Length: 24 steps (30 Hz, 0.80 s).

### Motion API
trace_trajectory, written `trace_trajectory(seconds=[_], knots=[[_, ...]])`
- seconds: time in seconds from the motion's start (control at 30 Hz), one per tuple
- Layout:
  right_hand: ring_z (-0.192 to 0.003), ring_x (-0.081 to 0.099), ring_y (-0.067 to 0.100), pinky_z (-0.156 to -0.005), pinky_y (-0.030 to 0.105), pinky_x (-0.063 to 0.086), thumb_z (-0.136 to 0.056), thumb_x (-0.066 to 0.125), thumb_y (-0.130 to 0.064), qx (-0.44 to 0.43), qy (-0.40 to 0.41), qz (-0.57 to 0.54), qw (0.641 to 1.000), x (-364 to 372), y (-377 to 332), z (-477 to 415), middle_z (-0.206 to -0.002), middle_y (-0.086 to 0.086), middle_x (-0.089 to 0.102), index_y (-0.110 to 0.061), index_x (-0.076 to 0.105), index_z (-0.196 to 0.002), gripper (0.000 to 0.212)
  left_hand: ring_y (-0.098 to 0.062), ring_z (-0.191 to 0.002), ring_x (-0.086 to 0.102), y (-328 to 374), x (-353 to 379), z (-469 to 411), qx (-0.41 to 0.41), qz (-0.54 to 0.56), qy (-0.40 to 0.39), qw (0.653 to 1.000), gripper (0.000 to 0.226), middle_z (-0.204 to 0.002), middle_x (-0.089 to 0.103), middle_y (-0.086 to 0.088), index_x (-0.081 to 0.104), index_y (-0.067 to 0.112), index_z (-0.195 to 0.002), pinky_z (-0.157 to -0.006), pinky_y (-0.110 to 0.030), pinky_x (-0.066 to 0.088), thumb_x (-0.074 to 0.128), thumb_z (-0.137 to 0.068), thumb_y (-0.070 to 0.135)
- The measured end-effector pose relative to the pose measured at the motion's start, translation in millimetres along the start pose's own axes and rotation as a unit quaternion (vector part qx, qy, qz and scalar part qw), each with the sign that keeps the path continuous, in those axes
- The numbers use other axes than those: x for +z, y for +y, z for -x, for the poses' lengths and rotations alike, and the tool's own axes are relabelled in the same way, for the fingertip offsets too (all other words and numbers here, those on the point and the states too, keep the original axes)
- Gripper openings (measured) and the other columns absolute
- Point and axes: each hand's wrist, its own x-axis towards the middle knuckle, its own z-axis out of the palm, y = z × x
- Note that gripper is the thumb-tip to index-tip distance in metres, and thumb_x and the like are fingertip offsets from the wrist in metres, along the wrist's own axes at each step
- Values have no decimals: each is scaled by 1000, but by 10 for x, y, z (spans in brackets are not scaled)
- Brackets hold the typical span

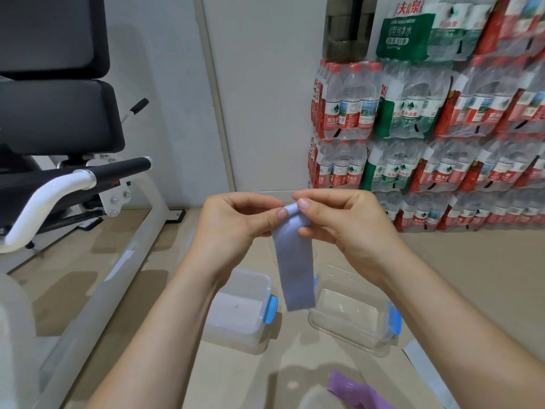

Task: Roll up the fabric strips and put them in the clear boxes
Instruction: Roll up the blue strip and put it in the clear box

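A blue-grey fabric strip (295, 270) hangs from both my hands, its top end curled over between my fingertips. My left hand (236, 219) pinches the strip's top left edge. My right hand (339, 222) grips the curled top end from the right. Below the hands, two clear boxes with blue clips stand on the floor: the left clear box (244, 308) and the right clear box (348, 314). Both look bare inside. A purple fabric strip (354, 391) lies on the floor at the bottom, and a white strip (427, 373) lies to its right.
A white exercise machine (97, 208) with black pads fills the left side. Stacked packs of water bottles (427, 128) stand against the wall at the right. The floor is beige.
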Motion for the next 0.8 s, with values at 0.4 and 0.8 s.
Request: trace_trajectory(seconds=[0.4,0.8], knots=[[-84,73,16,-75,25,56,-83,66,6,-15,-21,77,997,-72,21,-32,-87,7,77,-14,65,-108,32,-12,-74,61,25,-49,48,30,-78,-105,991,38,-79,66,-1,72,20,-99,-75,-26,56,75,-72,-6],[-98,66,42,-97,54,48,-79,66,10,37,-168,82,982,-197,-32,1,-104,14,67,-33,43,-132,72,-13,-66,51,140,-107,125,-10,-166,-289,943,55,-77,56,5,70,29,-108,-67,-20,50,84,-62,2]])
